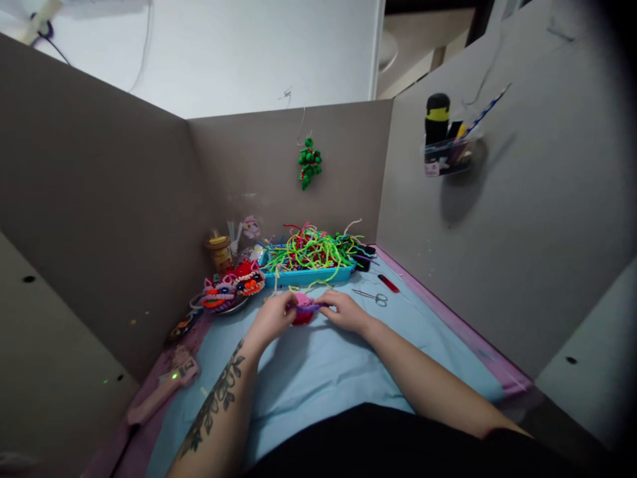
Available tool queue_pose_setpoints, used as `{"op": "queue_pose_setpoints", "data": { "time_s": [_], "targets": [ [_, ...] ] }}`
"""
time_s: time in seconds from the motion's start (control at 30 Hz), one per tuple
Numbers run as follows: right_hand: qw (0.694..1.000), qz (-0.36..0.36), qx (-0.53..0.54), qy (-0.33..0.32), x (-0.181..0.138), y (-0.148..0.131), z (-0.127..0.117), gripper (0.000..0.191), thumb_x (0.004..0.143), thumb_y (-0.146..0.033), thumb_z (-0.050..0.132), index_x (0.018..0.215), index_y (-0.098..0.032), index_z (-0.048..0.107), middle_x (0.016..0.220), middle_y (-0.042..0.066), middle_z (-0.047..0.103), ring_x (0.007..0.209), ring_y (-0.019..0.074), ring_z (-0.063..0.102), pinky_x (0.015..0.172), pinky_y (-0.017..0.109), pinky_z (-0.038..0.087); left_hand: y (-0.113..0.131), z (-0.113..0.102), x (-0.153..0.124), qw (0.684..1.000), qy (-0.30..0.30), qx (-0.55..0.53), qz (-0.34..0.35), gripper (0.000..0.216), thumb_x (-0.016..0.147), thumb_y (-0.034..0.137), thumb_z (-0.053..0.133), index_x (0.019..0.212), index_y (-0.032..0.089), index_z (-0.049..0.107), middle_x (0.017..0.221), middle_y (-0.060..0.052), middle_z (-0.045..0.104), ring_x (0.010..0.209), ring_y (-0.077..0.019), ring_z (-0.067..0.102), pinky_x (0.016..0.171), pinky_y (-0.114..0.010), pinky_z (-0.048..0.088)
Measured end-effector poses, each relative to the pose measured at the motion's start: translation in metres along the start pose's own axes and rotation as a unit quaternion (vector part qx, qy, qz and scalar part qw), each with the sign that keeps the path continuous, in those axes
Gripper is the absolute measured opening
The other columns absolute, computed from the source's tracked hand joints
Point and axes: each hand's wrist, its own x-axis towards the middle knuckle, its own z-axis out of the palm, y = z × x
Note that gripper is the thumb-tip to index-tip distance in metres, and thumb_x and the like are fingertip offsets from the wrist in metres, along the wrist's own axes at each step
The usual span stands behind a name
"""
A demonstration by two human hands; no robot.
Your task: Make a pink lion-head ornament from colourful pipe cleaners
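Both hands meet in front of the blue tray, over the light blue cloth. Between the fingertips of my left hand (pixel 279 312) and my right hand (pixel 344 312) runs a purple fuzzy strip (pixel 309 307), which looks like pipe cleaner. My left fingers are closed at its left end, my right fingers pinch its right end. Right at the strip is a small pink and red piece (pixel 301 318); whether the two are joined I cannot tell. The fingertips partly cover both.
Behind the hands, a blue tray (pixel 318 275) overflows with colourful pipe cleaners (pixel 313 249). Scissors (pixel 378 299) and a red object (pixel 389 283) lie to the right. Fuzzy orange-and-purple crafts (pixel 219 297) and a pink glue gun (pixel 166 388) are at left. Grey panels (pixel 338 159) enclose the table.
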Motion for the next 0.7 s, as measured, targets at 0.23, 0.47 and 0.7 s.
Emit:
{"op": "queue_pose_setpoints", "data": {
  "time_s": [0.23,0.47,0.7],
  "targets": [
    [0.995,-0.012,-0.084,-0.057,-0.002,-0.003,0.011,0.018,0.077,-0.017,0.062,0.092,-0.02,0.072,0.085,0.004,0.061,0.08,0.0158,0.058,0.077,0.028,0.045,-0.008,0.0,-0.018,0.99,-0.095,0.102,-0.026,0.016,0.066,0.016,0.059,0.076,0.023,0.068,0.076,-0.007,0.07,0.071,-0.0226,0.063,0.061,-0.026,0.04],
    [0.99,0.062,-0.125,0.008,-0.001,0.002,0.02,0.014,0.078,-0.02,0.064,0.089,-0.021,0.072,0.082,0.003,0.062,0.08,0.0159,0.058,0.075,0.027,0.044,-0.012,0.002,-0.013,0.982,-0.098,0.15,-0.057,0.013,0.068,0.021,0.056,0.072,0.021,0.069,0.073,-0.009,0.07,0.07,-0.0243,0.065,0.062,-0.028,0.041],
    [0.98,0.106,-0.169,0.024,-0.001,0.005,0.022,0.011,0.08,-0.028,0.063,0.081,-0.022,0.072,0.078,0.003,0.06,0.076,0.0164,0.057,0.069,0.026,0.043,-0.023,0.005,-0.01,0.971,-0.096,0.2,-0.087,0.02,0.076,0.03,0.051,0.077,0.02,0.069,0.078,-0.014,0.071,0.073,-0.0281,0.065,0.064,-0.031,0.043]
  ]
}}
